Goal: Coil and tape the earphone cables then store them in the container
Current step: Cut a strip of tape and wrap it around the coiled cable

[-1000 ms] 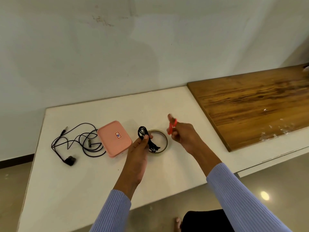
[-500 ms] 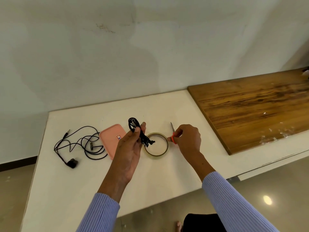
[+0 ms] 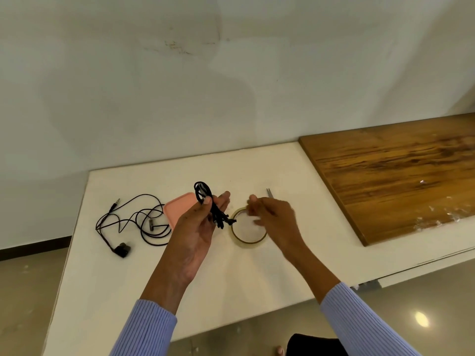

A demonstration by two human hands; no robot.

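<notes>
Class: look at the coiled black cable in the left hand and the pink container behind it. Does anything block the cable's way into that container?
Yes. The coiled cable is pinched in the left hand, but the pink container appears shut under its lid, so the lid blocks the way. Nothing else visibly lies between them.

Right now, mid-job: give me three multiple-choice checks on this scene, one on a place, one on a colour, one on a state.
1. The loose earphone cable lies where from the container?
A. to its left
B. on top
C. inside

2. The container's colour?
A. blue
B. pink
C. green

3. The left hand:
A. flat on the table
B. holds the coiled cable
C. grips the tape roll

Key: 1 A, the cable sprawls on the white table left of the container. 2 B, its lid is pink. 3 B, thumb and fingers pinch the coil above the table.
</notes>
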